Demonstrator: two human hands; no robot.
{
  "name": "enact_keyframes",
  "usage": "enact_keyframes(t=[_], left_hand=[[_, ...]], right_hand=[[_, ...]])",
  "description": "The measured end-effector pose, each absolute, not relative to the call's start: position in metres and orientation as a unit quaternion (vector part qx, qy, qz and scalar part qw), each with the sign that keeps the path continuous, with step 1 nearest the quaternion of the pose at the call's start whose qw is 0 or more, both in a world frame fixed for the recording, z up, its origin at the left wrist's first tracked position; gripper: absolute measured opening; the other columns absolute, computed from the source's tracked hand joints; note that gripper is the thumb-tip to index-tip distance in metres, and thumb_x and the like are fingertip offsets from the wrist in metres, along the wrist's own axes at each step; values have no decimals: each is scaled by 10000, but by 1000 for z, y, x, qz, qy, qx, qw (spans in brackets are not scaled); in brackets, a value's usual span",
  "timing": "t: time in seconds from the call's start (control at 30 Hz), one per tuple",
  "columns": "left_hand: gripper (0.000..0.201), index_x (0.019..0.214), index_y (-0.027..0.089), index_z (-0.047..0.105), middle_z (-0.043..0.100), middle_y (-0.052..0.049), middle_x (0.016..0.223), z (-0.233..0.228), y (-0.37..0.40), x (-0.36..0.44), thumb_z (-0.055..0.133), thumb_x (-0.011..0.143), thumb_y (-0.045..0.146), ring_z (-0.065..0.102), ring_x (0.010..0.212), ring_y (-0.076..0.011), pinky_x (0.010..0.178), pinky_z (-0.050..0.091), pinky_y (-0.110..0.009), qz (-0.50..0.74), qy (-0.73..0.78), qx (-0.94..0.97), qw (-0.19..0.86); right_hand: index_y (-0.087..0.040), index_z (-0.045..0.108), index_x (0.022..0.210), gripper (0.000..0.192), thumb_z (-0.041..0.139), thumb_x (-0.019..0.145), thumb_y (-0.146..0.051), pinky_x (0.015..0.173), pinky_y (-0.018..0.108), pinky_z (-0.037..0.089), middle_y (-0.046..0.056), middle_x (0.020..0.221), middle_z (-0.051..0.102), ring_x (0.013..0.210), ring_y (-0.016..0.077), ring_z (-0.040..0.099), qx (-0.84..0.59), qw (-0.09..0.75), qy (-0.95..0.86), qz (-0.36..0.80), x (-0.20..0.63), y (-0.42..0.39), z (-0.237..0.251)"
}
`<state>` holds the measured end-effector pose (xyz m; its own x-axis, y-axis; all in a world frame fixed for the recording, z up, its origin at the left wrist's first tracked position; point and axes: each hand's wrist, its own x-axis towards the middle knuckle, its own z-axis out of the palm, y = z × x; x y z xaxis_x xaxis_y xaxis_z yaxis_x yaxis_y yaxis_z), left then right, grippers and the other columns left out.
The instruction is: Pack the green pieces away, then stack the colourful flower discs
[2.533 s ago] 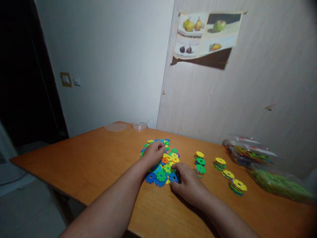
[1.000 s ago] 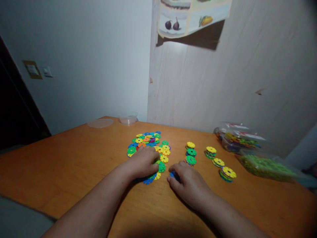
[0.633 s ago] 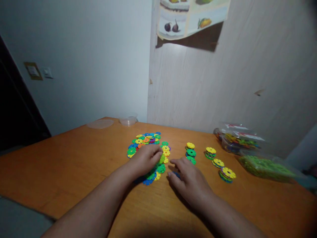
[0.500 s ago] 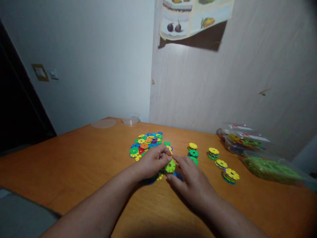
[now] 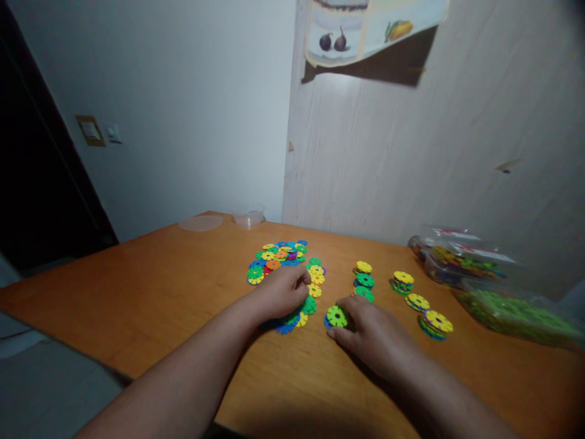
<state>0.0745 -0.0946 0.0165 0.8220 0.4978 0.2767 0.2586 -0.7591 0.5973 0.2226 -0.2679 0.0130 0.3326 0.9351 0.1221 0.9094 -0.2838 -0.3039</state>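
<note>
My right hand (image 5: 368,326) has its thumb and fingers around the edge of a light green notched plastic disc (image 5: 337,316), which lies over a blue disc at the table. My left hand (image 5: 286,289) is over the near part of a loose pile of coloured notched discs (image 5: 273,264). Its fingers are curled together, and whatever they may hold is hidden. Yellow discs (image 5: 315,291) and green ones show just right of the left hand. Beyond the right hand's fingers stand small stacks topped by green discs (image 5: 364,280) and a yellow disc (image 5: 364,267).
Farther right are more stacks topped with yellow discs (image 5: 437,321). Clear plastic boxes (image 5: 470,262) and a box of green pieces (image 5: 516,314) line the right side. A clear tub (image 5: 248,217) and a flat lid (image 5: 200,223) lie at the table's back edge.
My right hand has come down to the right with the light green disc, away from my left hand. The left hand's fingers have curled in over the pile. The view has shifted slightly.
</note>
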Motion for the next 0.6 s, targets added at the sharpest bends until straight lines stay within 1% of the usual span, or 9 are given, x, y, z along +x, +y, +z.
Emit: enact_keyframes(t=[0.13,0.2,0.27,0.37,0.43,0.47,0.53,0.6], left_hand=[[172,872,205,675,667,-45,892,20,-100,69,631,750,318,569,813,-201,663,378,-280,143,191,959,156],[214,875,210,680,665,-57,924,21,-103,68,663,731,368,570,841,-219,679,379,-291,125,187,967,121],[226,883,211,673,661,-62,947,22,-105,67,663,733,380,571,849,-220,682,380,-291,115,191,968,113],[240,889,208,655,649,-56,944,23,-105,67,669,719,377,566,835,-211,654,373,-283,102,199,966,127],[246,873,204,642,636,-47,918,24,-104,67,684,693,366,556,814,-202,630,360,-279,103,200,964,140],[246,871,201,638,630,-42,908,24,-105,67,687,684,354,550,804,-196,622,355,-277,108,197,963,151],[248,885,196,635,620,-29,887,24,-106,68,686,678,324,541,784,-181,614,354,-270,121,188,955,197],[262,918,191,627,606,-14,859,21,-109,70,681,688,305,536,762,-163,605,362,-259,128,176,935,280]], right_hand=[[-214,674,934,252,649,845,-449,658,293,338,77,950,672,834,216,611,-788,168,-588,74,220,-266,9],[-208,669,900,243,632,856,-444,667,295,349,76,927,670,828,213,608,-781,175,-594,83,219,-265,7],[-204,660,878,228,628,857,-429,667,295,354,73,911,671,817,210,605,-781,182,-591,83,218,-264,6],[-201,655,873,221,637,846,-419,661,293,358,73,885,680,795,207,606,-791,187,-576,80,217,-263,6],[-205,665,904,228,640,845,-423,659,295,364,71,869,688,789,210,614,-796,191,-569,81,216,-264,5],[-208,670,937,242,644,844,-429,664,297,372,71,877,692,800,214,619,-796,196,-568,80,216,-264,5],[-212,669,1042,309,663,834,-441,694,306,397,80,953,701,858,230,632,-791,220,-567,69,215,-264,3],[-213,634,1175,413,679,828,-431,734,315,423,92,1064,690,930,243,631,-776,256,-574,52,214,-265,3]])
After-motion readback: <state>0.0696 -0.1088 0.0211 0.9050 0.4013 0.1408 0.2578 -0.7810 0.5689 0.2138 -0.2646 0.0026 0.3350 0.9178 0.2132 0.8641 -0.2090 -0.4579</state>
